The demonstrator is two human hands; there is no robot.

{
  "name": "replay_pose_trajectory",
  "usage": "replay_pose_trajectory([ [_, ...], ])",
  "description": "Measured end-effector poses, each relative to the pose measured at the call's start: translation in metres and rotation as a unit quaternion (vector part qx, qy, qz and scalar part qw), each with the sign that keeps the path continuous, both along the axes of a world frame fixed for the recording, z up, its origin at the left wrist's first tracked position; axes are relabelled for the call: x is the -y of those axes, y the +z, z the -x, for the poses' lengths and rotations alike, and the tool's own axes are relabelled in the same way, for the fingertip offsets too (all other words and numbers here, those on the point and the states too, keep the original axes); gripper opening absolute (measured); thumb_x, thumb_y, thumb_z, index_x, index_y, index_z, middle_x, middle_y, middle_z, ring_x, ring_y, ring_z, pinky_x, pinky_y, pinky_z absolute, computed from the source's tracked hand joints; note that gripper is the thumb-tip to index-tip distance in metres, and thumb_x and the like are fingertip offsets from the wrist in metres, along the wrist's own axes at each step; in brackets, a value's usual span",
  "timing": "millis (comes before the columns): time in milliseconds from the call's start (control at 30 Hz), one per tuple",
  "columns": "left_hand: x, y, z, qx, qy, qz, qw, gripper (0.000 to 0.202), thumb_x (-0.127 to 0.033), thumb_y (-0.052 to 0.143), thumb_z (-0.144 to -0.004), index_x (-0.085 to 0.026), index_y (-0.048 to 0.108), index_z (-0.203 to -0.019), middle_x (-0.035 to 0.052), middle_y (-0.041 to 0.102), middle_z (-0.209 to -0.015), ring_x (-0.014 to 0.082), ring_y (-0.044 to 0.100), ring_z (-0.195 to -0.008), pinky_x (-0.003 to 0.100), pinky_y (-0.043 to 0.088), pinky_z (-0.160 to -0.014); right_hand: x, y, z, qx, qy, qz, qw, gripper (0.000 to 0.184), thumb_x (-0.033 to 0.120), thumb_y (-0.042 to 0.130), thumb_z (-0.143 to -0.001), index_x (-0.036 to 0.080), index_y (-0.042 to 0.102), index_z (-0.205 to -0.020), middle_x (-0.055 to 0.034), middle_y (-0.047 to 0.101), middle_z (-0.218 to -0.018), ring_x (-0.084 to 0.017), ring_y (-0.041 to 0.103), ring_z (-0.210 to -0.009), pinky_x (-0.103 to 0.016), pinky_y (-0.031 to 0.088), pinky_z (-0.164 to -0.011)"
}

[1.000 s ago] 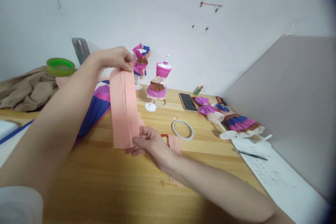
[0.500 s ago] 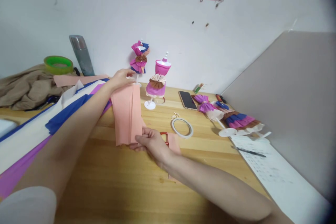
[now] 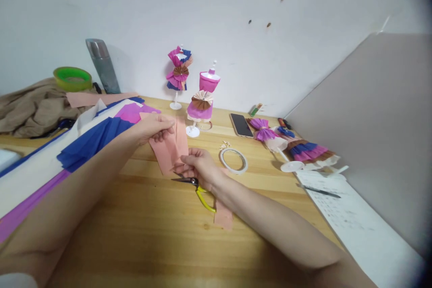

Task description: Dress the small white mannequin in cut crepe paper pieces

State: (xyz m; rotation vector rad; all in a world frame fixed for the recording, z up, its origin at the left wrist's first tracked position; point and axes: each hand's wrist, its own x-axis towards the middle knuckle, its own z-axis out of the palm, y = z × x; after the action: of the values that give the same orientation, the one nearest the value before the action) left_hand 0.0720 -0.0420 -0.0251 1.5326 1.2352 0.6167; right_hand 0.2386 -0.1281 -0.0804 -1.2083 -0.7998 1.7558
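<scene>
Peach crepe paper [image 3: 165, 150], with a folded strip along its right side, is held between my hands above the wooden table. My left hand [image 3: 154, 129] is closed at the paper's upper part, fingertips pinched. Lower down, my right hand [image 3: 201, 166] pinches the lower right edge between thumb and fingers. Just beneath my right hand lie scissors [image 3: 204, 199] with dark blades and a yellow handle; part of them is hidden. A smaller peach crepe paper piece [image 3: 223, 215] lies partly under my right wrist.
Two small mannequins [image 3: 193, 131] in paper dresses stand behind. A tape roll [image 3: 233, 161], phone [image 3: 241, 125], dressed mannequins lying down [image 3: 293, 166] and a pen [image 3: 320, 191] on written paper are right. Blue crepe paper [image 3: 91, 141], a green tape roll [image 3: 72, 78] and a bottle [image 3: 103, 66] are left.
My left hand has come down and nearer from the paper's top edge. My right hand has risen slightly. The peach paper has tilted and bent, uncovering the scissors' blades.
</scene>
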Motion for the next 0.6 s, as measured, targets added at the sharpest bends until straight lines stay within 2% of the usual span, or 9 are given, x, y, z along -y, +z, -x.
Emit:
replay_pose_trajectory([
  [67, 0.005, 0.002, 0.000, -0.023, -0.086, 0.022, 0.996, 0.038, -0.048, 0.058, -0.081, -0.015, 0.063, -0.062, 0.0023, 0.054, -0.047, 0.0109, 0.044, -0.040, 0.024, 0.032, -0.043, -0.007, 0.003, -0.006, 0.028, -0.013, -0.033, 0.999, 0.010, 0.014, 0.069, -0.069, 0.014, 0.059, -0.067, -0.0055, 0.073, -0.062, -0.012, 0.067, -0.049, -0.015, 0.044, -0.040],
  [100, 0.009, 0.003, -0.001, -0.051, -0.111, -0.003, 0.993, 0.039, -0.049, 0.057, -0.080, -0.016, 0.063, -0.062, 0.0031, 0.056, -0.049, 0.0123, 0.046, -0.043, 0.025, 0.033, -0.045, -0.011, 0.004, -0.010, 0.044, -0.017, -0.055, 0.997, 0.011, 0.015, 0.069, -0.068, 0.015, 0.059, -0.067, -0.0045, 0.072, -0.059, -0.011, 0.066, -0.047, -0.015, 0.042, -0.039],
  [167, 0.017, 0.004, -0.008, -0.119, -0.135, -0.129, 0.975, 0.032, -0.048, 0.061, -0.077, -0.017, 0.066, -0.070, 0.0051, 0.062, -0.063, 0.0167, 0.055, -0.058, 0.028, 0.040, -0.054, -0.018, 0.008, -0.016, 0.072, -0.019, -0.097, 0.993, 0.013, 0.018, 0.071, -0.064, 0.016, 0.058, -0.066, -0.0023, 0.069, -0.054, -0.010, 0.063, -0.044, -0.014, 0.039, -0.038],
  [233, 0.027, 0.004, -0.016, -0.178, -0.151, -0.296, 0.926, 0.031, -0.045, 0.070, -0.070, -0.018, 0.069, -0.086, 0.0075, 0.068, -0.084, 0.0232, 0.061, -0.081, 0.033, 0.046, -0.070, -0.023, 0.011, -0.021, 0.086, -0.017, -0.123, 0.989, 0.015, 0.021, 0.071, -0.061, 0.016, 0.057, -0.065, -0.0003, 0.067, -0.051, -0.009, 0.059, -0.041, -0.015, 0.038, -0.039],
  [300, 0.036, 0.002, -0.025, -0.225, -0.171, -0.414, 0.865, 0.039, -0.044, 0.074, -0.069, -0.018, 0.068, -0.096, 0.0116, 0.068, -0.101, 0.0297, 0.058, -0.099, 0.039, 0.045, -0.083, -0.026, 0.014, -0.025, 0.093, -0.010, -0.139, 0.986, 0.017, 0.025, 0.072, -0.060, 0.017, 0.058, -0.064, 0.0003, 0.066, -0.051, -0.008, 0.056, -0.041, -0.016, 0.038, -0.040],
  [367, 0.043, -0.004, -0.033, -0.262, -0.167, -0.474, 0.824, 0.031, -0.039, 0.070, -0.075, -0.015, 0.067, -0.095, 0.0151, 0.066, -0.106, 0.0320, 0.056, -0.103, 0.042, 0.045, -0.086, -0.027, 0.014, -0.027, 0.108, -0.004, -0.168, 0.980, 0.017, 0.028, 0.071, -0.060, 0.017, 0.058, -0.063, 0.0022, 0.063, -0.050, -0.007, 0.052, -0.041, -0.017, 0.037, -0.041],
  [400, 0.045, -0.008, -0.035, -0.271, -0.162, -0.485, 0.816, 0.024, -0.034, 0.066, -0.080, -0.015, 0.066, -0.095, 0.0150, 0.066, -0.105, 0.0310, 0.056, -0.102, 0.041, 0.045, -0.085, -0.027, 0.014, -0.028, 0.121, -0.001, -0.187, 0.975, 0.016, 0.028, 0.071, -0.060, 0.018, 0.058, -0.063, 0.0034, 0.061, -0.049, -0.007, 0.050, -0.042, -0.018, 0.036, -0.043],
  [533, 0.041, -0.019, -0.039, -0.276, -0.151, -0.430, 0.846, 0.017, -0.017, 0.049, -0.088, -0.017, 0.066, -0.091, 0.0104, 0.069, -0.094, 0.0231, 0.062, -0.088, 0.033, 0.046, -0.074, -0.023, 0.013, -0.037, 0.231, 0.020, -0.246, 0.941, 0.013, 0.029, 0.068, -0.067, 0.017, 0.065, -0.070, 0.0022, 0.061, -0.056, -0.009, 0.049, -0.049, -0.022, 0.038, -0.050],
  [600, 0.033, -0.020, -0.036, -0.288, -0.132, -0.397, 0.862, 0.021, -0.015, 0.046, -0.087, -0.016, 0.067, -0.085, 0.0104, 0.071, -0.090, 0.0226, 0.064, -0.083, 0.032, 0.046, -0.071, -0.017, 0.016, -0.047, 0.329, 0.030, -0.274, 0.903, 0.019, 0.030, 0.066, -0.072, 0.016, 0.070, -0.085, -0.0027, 0.069, -0.072, -0.012, 0.054, -0.059, -0.026, 0.042, -0.058],
])
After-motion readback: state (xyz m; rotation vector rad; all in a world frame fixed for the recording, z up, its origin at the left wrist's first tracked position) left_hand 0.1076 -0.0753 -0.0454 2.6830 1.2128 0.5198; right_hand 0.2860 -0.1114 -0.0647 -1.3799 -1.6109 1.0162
